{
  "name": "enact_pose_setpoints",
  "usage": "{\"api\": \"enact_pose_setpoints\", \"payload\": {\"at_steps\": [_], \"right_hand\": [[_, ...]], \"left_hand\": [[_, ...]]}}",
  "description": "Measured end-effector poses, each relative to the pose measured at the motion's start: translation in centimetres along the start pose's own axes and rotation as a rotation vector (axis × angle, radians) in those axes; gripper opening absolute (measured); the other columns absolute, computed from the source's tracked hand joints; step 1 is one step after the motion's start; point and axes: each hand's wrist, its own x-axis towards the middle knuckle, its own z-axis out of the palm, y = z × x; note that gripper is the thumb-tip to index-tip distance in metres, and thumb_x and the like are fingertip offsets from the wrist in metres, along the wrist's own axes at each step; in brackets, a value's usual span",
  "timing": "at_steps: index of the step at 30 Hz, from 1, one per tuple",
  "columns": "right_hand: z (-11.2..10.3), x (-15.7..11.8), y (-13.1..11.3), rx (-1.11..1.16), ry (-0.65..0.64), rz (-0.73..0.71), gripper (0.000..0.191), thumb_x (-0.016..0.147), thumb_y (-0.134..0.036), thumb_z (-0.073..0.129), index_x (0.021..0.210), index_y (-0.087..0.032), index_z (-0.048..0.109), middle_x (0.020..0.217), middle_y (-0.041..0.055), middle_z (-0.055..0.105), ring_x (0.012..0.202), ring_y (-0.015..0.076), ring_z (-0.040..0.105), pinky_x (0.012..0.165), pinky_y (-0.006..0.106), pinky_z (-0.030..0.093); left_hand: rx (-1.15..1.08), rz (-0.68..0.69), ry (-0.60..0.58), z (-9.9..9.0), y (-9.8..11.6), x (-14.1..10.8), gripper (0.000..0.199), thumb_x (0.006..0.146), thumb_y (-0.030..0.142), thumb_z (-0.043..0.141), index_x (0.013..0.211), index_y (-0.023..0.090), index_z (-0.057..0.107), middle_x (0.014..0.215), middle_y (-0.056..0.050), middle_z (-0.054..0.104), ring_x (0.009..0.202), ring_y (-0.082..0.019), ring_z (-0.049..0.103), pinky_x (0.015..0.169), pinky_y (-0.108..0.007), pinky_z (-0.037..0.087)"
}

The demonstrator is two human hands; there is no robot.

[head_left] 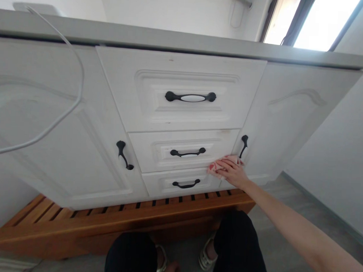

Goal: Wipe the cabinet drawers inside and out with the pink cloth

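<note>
White drawers point(188, 114) face you. At four o'clock, your half-curled right hand point(234, 173) pins the pink-patterned cloth point(215, 168); likely soft, light; grip its folds. Left hand point(172, 270), six o'clock: grip not discernible.

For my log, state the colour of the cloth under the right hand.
The cloth is pinkish-white with red patches, seen in the head view.

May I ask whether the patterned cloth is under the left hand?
No, the patterned cloth lies under the right hand, near the right edge of the middle drawer.
</note>
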Motion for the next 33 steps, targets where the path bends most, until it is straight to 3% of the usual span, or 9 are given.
{"api": "enact_pose_setpoints", "payload": {"at_steps": [4,7,9,10,12,15,17,22,33], "right_hand": [[1.1,-3.3,0.7,-0.027,0.129,0.08,0.041,0.085,-0.005,0.052,0.109,-0.027,0.077,0.141,0.0089,0.063,0.133,0.0299,0.051,0.112,0.054,0.045],[1.8,-3.8,-1.1,0.029,0.268,0.103,0.051,0.076,-0.003,0.049,0.117,-0.022,0.074,0.138,0.014,0.061,0.124,0.0319,0.054,0.102,0.053,0.052],[2.0,-3.5,-3.6,0.101,0.304,0.114,0.057,0.072,-0.003,0.048,0.121,-0.021,0.071,0.136,0.0135,0.06,0.118,0.031,0.057,0.096,0.051,0.056],[1.9,-3.3,-5.2,0.138,0.307,0.126,0.058,0.071,-0.004,0.048,0.121,-0.023,0.07,0.136,0.0125,0.059,0.117,0.0305,0.058,0.095,0.05,0.056],[1.8,-3.3,-8.7,0.197,0.317,0.178,0.059,0.072,-0.004,0.048,0.123,-0.025,0.069,0.136,0.0108,0.059,0.117,0.0302,0.058,0.096,0.051,0.055],[1.9,-4.3,-13.8,0.245,0.377,0.325,0.062,0.072,-0.005,0.049,0.128,-0.025,0.065,0.136,0.0123,0.057,0.12,0.0316,0.058,0.099,0.053,0.054],[2.3,-5.7,-16.3,0.278,0.403,0.426,0.064,0.073,-0.005,0.049,0.132,-0.026,0.062,0.136,0.0131,0.056,0.121,0.0317,0.059,0.099,0.054,0.054],[2.7,-9.5,-19.0,0.376,0.401,0.53,0.064,0.081,-0.01,0.05,0.14,-0.032,0.057,0.133,0.0104,0.06,0.116,0.0299,0.064,0.094,0.051,0.056],[-1.2,-9.3,-20.0,0.53,0.408,0.605,0.045,0.085,-0.018,0.055,0.126,-0.028,0.069,0.13,0.0106,0.066,0.116,0.0287,0.066,0.095,0.044,0.056]], "left_hand": [[-0.028,-0.006,0.025,-0.3,0.1,-1.1,0.038,0.086,0.016,0.051,0.115,0.029,0.072,0.122,0.0,0.074,0.118,-0.017,0.067,0.099,-0.026,0.046],[-0.055,-0.004,0.053,-0.5,1.0,-2.0,0.046,0.084,0.012,0.052,0.123,0.025,0.07,0.127,-0.006,0.073,0.119,-0.021,0.067,0.101,-0.03,0.049],[-0.053,0.042,0.102,-1.4,2.6,-2.8,0.064,0.075,0.003,0.055,0.135,0.024,0.064,0.15,-0.008,0.058,0.138,-0.022,0.055,0.113,-0.03,0.041],[-0.045,0.08,0.147,-2.3,3.7,-3.2,0.074,0.072,0.0,0.055,0.141,0.025,0.059,0.164,-0.006,0.04,0.149,-0.021,0.04,0.12,-0.029,0.033],[0.004,0.256,0.435,-4.8,6.5,-4.1,0.084,0.077,-0.003,0.047,0.155,0.027,0.041,0.173,-0.005,0.018,0.158,-0.021,0.019,0.127,-0.036,0.021],[0.104,0.456,0.952,-10.1,11.2,-5.4,0.073,0.091,0.003,0.039,0.16,0.025,0.031,0.169,-0.009,0.028,0.157,-0.025,0.022,0.125,-0.046,0.029],[0.172,0.549,1.137,-13.7,13.8,-5.7,0.068,0.094,0.009,0.044,0.159,0.024,0.032,0.164,-0.012,0.038,0.154,-0.028,0.031,0.12,-0.048,0.037],[0.185,0.6,1.092,-18.7,17.0,-5.6,0.063,0.09,0.011,0.052,0.151,0.024,0.044,0.149,-0.009,0.054,0.139,-0.027,0.047,0.11,-0.045,0.046],[-0.016,0.512,1.055,-20.5,19.5,-8.2,0.035,0.084,0.005,0.055,0.114,0.022,0.063,0.113,-0.005,0.062,0.112,-0.024,0.054,0.1,-0.039,0.048]]}}
